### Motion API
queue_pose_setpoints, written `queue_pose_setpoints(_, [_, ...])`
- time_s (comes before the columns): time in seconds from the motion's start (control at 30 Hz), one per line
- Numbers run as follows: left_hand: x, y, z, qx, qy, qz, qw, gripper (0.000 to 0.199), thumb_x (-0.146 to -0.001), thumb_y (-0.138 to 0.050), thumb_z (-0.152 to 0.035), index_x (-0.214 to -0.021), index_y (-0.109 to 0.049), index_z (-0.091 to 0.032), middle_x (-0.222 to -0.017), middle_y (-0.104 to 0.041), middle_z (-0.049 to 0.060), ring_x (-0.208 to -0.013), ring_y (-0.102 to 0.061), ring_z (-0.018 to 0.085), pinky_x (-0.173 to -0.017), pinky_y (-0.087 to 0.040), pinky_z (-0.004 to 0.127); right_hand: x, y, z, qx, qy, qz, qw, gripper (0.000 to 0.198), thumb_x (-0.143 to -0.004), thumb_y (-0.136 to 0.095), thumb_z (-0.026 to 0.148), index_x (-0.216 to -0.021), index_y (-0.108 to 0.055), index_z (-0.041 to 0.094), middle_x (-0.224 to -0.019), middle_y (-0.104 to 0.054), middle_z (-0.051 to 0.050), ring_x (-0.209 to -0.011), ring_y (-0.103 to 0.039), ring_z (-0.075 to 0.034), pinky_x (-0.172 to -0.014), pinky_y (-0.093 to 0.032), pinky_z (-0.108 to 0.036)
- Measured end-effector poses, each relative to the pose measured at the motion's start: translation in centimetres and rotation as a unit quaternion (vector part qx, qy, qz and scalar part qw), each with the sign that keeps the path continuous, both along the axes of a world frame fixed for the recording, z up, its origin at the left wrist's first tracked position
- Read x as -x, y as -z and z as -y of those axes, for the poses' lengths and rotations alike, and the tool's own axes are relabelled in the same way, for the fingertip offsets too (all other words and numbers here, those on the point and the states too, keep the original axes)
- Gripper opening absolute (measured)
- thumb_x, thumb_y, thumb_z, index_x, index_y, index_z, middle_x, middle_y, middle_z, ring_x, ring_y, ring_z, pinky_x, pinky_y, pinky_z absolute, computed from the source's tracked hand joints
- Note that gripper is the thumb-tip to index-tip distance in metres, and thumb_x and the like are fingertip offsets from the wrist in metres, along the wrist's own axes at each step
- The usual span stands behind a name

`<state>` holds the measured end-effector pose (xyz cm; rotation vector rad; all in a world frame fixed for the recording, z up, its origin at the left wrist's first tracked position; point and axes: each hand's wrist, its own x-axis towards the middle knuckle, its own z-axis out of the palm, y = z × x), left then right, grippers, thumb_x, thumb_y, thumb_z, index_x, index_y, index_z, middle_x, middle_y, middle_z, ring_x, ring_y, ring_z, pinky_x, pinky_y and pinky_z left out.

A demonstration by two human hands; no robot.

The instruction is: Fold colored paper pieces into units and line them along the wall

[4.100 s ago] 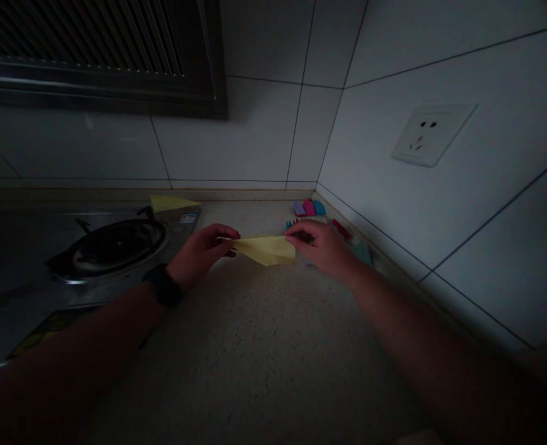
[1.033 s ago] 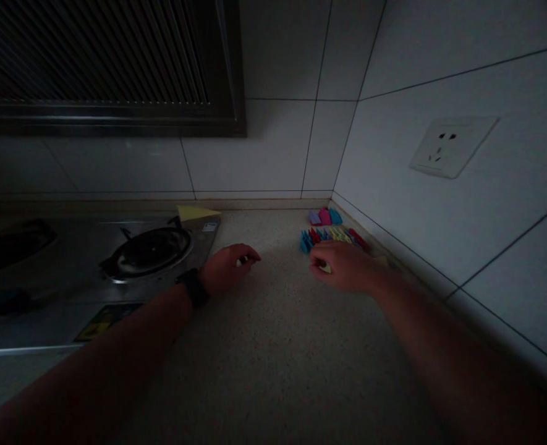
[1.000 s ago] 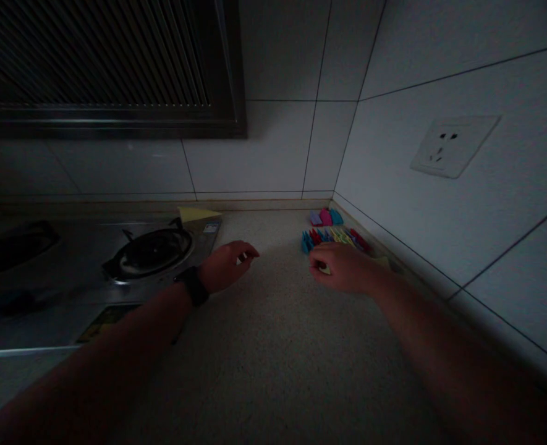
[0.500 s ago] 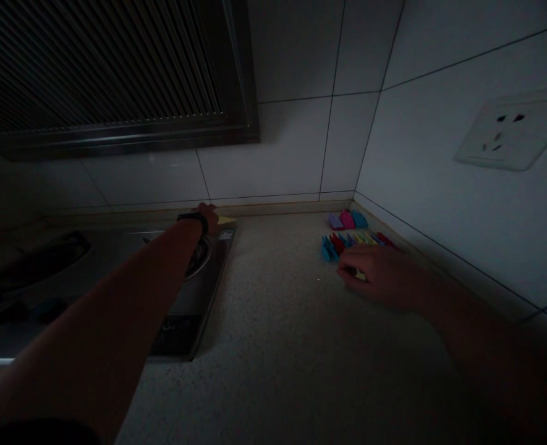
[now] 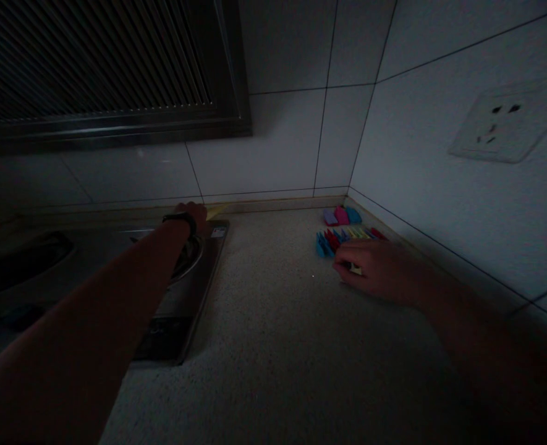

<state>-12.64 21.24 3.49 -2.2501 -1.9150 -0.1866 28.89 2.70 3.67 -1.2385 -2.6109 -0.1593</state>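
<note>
My left hand [image 5: 192,216], with a dark band at its wrist, is closed at the back edge of the stove. A pale yellow pointed piece [image 5: 216,212], blurred, sticks out to the right of its fingers; its kind cannot be made out. My right hand [image 5: 373,269] rests at the right of the counter, its thumb and fingers curled around a yellow clothespin [image 5: 356,269], mostly hidden. Just beyond those fingers stands a row of blue, red and yellow clothespins [image 5: 324,243], partly covered by the hand. Behind the row sit purple, pink [image 5: 341,216] and blue clips.
A gas stove [image 5: 199,284] takes up the left, with a burner partly under my left arm. Above it hangs a range hood [image 5: 245,117]. Speckled counter [image 5: 264,296] runs to the tiled walls; a socket [image 5: 505,123] is on the right wall.
The view has shifted slightly, so everything sits a little further left and higher. My left hand and the yellow piece have moved slightly left. My right hand stays by the clothespins.
</note>
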Motion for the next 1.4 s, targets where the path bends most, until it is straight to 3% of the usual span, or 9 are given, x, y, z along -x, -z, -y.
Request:
queue_pose_setpoints(0.27, [-5.8, -3.3, 5.8, -0.105, 0.067, 0.121, 0.985, 0.043, -0.09, -0.041, -0.032, -0.125, -0.06, -0.015, -0.132, -0.057, 0.008, -0.116, -0.055, 0.022, -0.101, -0.039, 0.032, -0.1, 0.7, -0.4, 0.001, -0.004, -0.02, 1.0, 0.011, -0.087, -0.053, 0.024, -0.081, -0.061, 0.021, -0.084, -0.063, -0.004, -0.078, -0.058, -0.018, -0.072, -0.039, -0.03])
queue_pose_setpoints(0.33, [-8.5, -3.4, 9.1, -0.073, 0.129, 0.329, 0.933, 0.04, -0.087, -0.047, -0.03, -0.119, -0.064, -0.014, -0.122, -0.065, 0.008, -0.105, -0.06, 0.021, -0.095, -0.045, 0.032, 0.1, 0.9, -0.4, 0.014, -0.012, -0.049, 0.999, 0.01, -0.087, -0.054, 0.023, -0.081, -0.062, 0.02, -0.084, -0.064, -0.004, -0.079, -0.059, -0.017, -0.073, -0.04, -0.03])
queue_pose_setpoints(0.43, [-12.6, -2.5, 14.8, 0.051, 0.204, 0.566, 0.797, 0.037, -0.083, -0.057, -0.032, -0.113, -0.066, -0.013, -0.111, -0.069, 0.009, -0.097, -0.062, 0.022, -0.089, -0.048, 0.035, 0.4, 1.4, -0.5, 0.058, -0.018, -0.087, 0.994, 0.01, -0.086, -0.054, 0.021, -0.084, -0.064, 0.019, -0.084, -0.066, -0.004, -0.076, -0.059, -0.016, -0.07, -0.041, -0.029])
queue_pose_setpoints(0.57, [-16.0, 0.7, 20.0, 0.172, 0.219, 0.686, 0.673, 0.025, -0.079, -0.064, -0.031, -0.099, -0.071, -0.016, -0.1, -0.07, 0.008, -0.084, -0.062, 0.019, -0.075, -0.048, 0.031, 0.6, 1.8, -0.4, 0.08, 0.002, -0.119, 0.99, 0.013, -0.086, -0.053, 0.019, -0.091, -0.065, 0.02, -0.084, -0.067, -0.005, -0.074, -0.059, -0.017, -0.067, -0.043, -0.029])
queue_pose_setpoints(0.73, [-17.0, 4.8, 21.1, 0.28, 0.128, 0.774, 0.553, 0.023, -0.069, -0.075, -0.032, -0.085, -0.067, -0.017, -0.083, -0.068, 0.004, -0.064, -0.061, 0.014, -0.058, -0.044, 0.025, 0.7, 1.8, -0.4, 0.115, -0.005, -0.173, 0.978, 0.013, -0.085, -0.053, 0.018, -0.095, -0.062, 0.019, -0.088, -0.068, -0.006, -0.074, -0.06, -0.016, -0.066, -0.045, -0.028])
queue_pose_setpoints(0.93, [-17.2, 5.6, 20.7, 0.301, 0.106, 0.802, 0.505, 0.022, -0.068, -0.076, -0.028, -0.082, -0.064, -0.016, -0.077, -0.067, 0.004, -0.061, -0.061, 0.013, -0.056, -0.044, 0.023, 0.6, 2.7, -0.9, 0.079, -0.017, -0.257, 0.963, 0.039, -0.082, -0.058, 0.017, -0.119, -0.046, 0.02, -0.095, -0.063, -0.005, -0.07, -0.056, -0.014, -0.062, -0.045, -0.027])
queue_pose_setpoints(1.07, [-17.3, 5.5, 20.6, 0.317, 0.116, 0.799, 0.498, 0.021, -0.069, -0.074, -0.027, -0.084, -0.064, -0.016, -0.079, -0.066, 0.004, -0.063, -0.061, 0.013, -0.058, -0.044, 0.024, 0.7, 2.8, -0.8, 0.03, -0.043, -0.28, 0.959, 0.056, -0.082, -0.06, 0.015, -0.132, -0.036, 0.023, -0.115, -0.056, -0.009, -0.081, -0.057, -0.015, -0.074, -0.05, -0.032])
queue_pose_setpoints(1.23, [-17.3, 5.6, 20.5, 0.322, 0.106, 0.794, 0.505, 0.019, -0.074, -0.069, -0.028, -0.089, -0.064, -0.017, -0.08, -0.064, 0.004, -0.064, -0.059, 0.013, -0.058, -0.042, 0.024, 1.1, 2.2, -0.5, -0.04, -0.104, -0.238, 0.965, 0.041, -0.083, -0.059, 0.011, -0.12, -0.053, 0.027, -0.122, -0.051, -0.009, -0.114, -0.051, -0.023, -0.096, -0.045, -0.042])
queue_pose_setpoints(1.4, [-17.1, 5.4, 20.7, 0.314, 0.117, 0.776, 0.535, 0.022, -0.08, -0.06, -0.033, -0.095, -0.065, -0.017, -0.079, -0.062, 0.003, -0.061, -0.055, 0.012, -0.052, -0.038, 0.023, 1.1, 2.2, -0.5, -0.036, -0.109, -0.238, 0.964, 0.025, -0.089, -0.057, 0.017, -0.112, -0.058, 0.025, -0.111, -0.056, -0.008, -0.108, -0.055, -0.02, -0.095, -0.046, -0.038])
